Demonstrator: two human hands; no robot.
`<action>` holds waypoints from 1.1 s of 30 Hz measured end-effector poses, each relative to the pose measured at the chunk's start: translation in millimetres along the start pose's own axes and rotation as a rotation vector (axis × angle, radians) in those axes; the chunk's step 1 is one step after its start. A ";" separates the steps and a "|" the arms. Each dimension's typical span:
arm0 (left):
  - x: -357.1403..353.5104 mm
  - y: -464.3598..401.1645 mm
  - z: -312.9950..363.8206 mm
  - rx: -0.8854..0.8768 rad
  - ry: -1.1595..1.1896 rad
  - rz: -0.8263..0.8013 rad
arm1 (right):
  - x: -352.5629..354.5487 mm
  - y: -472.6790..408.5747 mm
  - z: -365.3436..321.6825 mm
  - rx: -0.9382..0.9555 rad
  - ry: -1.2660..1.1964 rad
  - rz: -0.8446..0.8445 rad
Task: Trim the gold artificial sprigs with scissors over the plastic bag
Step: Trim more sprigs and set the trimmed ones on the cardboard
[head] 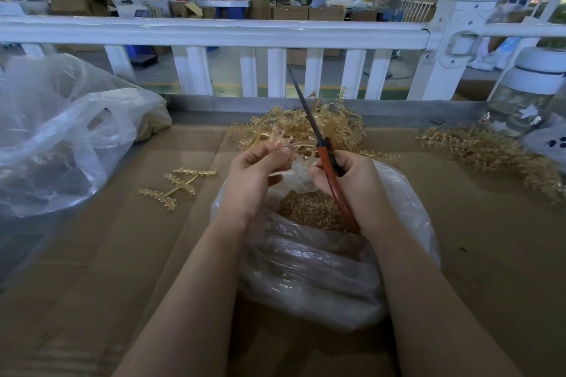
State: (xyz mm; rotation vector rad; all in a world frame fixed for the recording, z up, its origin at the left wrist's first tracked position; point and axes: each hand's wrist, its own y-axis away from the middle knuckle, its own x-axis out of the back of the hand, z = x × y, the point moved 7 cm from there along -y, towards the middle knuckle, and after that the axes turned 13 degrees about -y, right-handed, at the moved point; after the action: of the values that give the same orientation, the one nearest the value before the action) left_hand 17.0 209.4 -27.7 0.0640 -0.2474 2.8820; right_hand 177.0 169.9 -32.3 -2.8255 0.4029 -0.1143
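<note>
1. Head view looks down on a cardboard-covered desk (92, 269), with both hands raised over the open plastic bag (321, 269), so that whatever is cut off drops straight into it; gold trimmings (309, 208) already lie inside.
2. The right hand (352, 184) is curled round the orange handles of the scissors (324, 159), whose dark blades point up and away, closed or nearly so (I judge this a pause between cuts).
3. The left hand (257, 168) pinches a pale stem of a gold sprig (275, 139) at its fingertips, close beside the scissors, presenting it for trimming.
4. An untrimmed pile of gold sprigs (306, 125) lies just beyond the hands, within easy reach; another heap (490, 153) lies to the right.
5. A few loose sprigs (180, 182) lie to the left, near a second bag (61, 131), probably set aside as finished.
</note>
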 end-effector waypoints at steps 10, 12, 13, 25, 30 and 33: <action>2.9 -2.4 -4.4 -0.009 -0.010 0.034 | 0.9 2.8 -2.3 0.057 0.138 -0.007; 8.2 -4.9 -7.6 0.016 -0.002 0.091 | -0.9 6.0 -6.4 0.081 0.220 -0.016; 10.9 -5.8 -8.9 0.029 0.015 0.117 | -2.5 7.3 -7.3 0.082 0.261 -0.028; 25.8 -5.1 -11.5 0.093 0.322 0.245 | -3.1 12.8 -7.5 0.085 0.583 -0.097; 27.8 -4.6 -10.2 0.088 0.318 0.247 | -2.3 15.8 -12.9 0.111 0.673 -0.105; 28.1 -5.7 -10.7 0.084 0.305 0.229 | -1.3 16.1 -13.2 0.100 0.694 -0.108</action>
State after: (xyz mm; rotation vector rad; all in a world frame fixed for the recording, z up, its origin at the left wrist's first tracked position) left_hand -9.0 223.5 -35.6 -0.4120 -0.0797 3.0706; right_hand 170.0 151.9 -24.4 -2.6279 0.3641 -1.1152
